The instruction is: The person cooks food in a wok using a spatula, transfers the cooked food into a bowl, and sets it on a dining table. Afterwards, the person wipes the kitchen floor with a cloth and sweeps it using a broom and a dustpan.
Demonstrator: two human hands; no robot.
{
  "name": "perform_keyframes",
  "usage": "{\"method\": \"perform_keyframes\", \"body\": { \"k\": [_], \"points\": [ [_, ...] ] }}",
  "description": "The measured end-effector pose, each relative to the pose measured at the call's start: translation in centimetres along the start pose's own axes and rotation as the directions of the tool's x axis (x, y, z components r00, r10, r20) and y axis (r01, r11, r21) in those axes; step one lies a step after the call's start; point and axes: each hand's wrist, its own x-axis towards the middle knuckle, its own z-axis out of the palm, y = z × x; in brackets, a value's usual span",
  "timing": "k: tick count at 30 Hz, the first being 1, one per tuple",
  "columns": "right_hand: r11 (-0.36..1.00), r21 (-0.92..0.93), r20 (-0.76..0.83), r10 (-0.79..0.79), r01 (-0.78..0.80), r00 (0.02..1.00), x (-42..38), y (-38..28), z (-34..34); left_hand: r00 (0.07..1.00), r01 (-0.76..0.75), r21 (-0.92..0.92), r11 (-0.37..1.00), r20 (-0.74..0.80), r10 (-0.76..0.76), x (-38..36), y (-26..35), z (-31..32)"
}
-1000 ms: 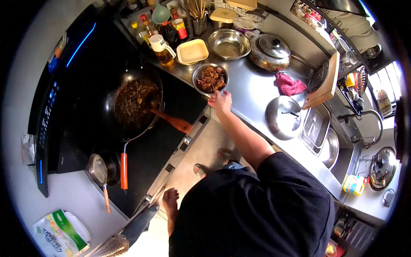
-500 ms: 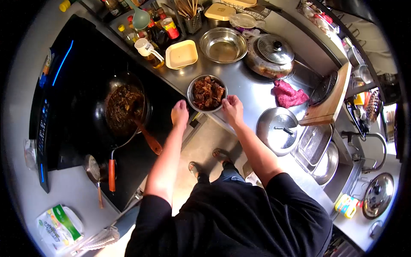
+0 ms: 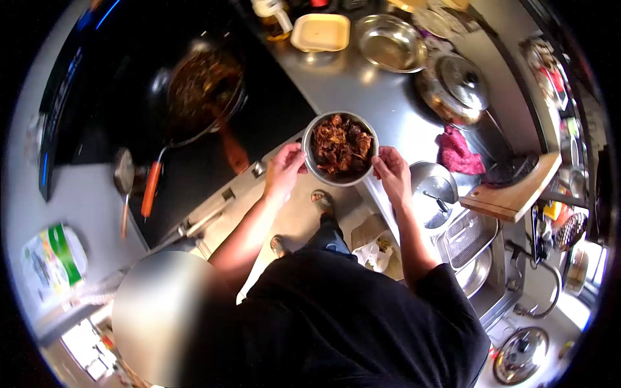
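Observation:
A round metal bowl (image 3: 341, 182) of dark, reddish-brown cooked meat pieces (image 3: 339, 147) is held in front of me, over the counter's edge. My left hand (image 3: 284, 171) grips its left rim with the fingers closed. On the opposite side, the thumb and fingers of my right hand (image 3: 393, 173) pinch the rim. A wok (image 3: 184, 139) with dark brown sauce sits on the black stove to the left. A wooden spatula (image 3: 233, 152) leans out of that wok towards me.
Along the back counter stand a cream tray (image 3: 320, 32), a metal basin (image 3: 391, 44) and a lidded pot (image 3: 446, 97). A red cloth (image 3: 460, 152) lies near a wooden board (image 3: 514, 191). A skimmer (image 3: 123, 174) rests left of the stove. A blurred patch covers the lower left.
My left hand has come onto the bowl's rim. The bowl is now lifted nearer to me, with both hands on it. The view has turned, and a blurred patch has appeared at lower left.

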Motion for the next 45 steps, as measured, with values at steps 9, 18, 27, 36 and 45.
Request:
{"method": "perform_keyframes", "body": {
  "k": [9, 18, 27, 36, 45],
  "points": [
    [0.915, -0.351, 0.505, 0.004, 0.201, 0.863, -7.5, 2.7, 11.8, 0.957, 0.001, -0.183, 0.983, -0.286, -0.054, -18.9, -6.6, -12.8],
    [0.884, -0.387, 0.822, 0.201, 0.264, 0.533, -26.0, 9.5, 33.5, 0.682, -0.232, -0.297, 0.926, -0.729, -0.063, -46.9, -14.1, -27.2],
    [0.912, -0.386, 0.92, 0.391, 0.14, -0.006, -43.2, 14.7, 57.8, 0.103, -0.43, -0.147, 0.891, -0.988, -0.113, -66.7, -16.2, -37.8],
    [0.901, -0.332, 0.832, 0.419, 0.28, -0.363, -60.8, 19.9, 83.9, -0.363, -0.572, -0.009, 0.82, -0.894, -0.263, -78.6, -18.1, -52.7],
    [0.867, -0.228, 0.604, 0.483, 0.444, -0.633, -80.9, 20.6, 104.8, -0.564, -0.67, 0.089, 0.737, -0.706, -0.428, -91.5, -15.7, -66.2]
  ]
}}
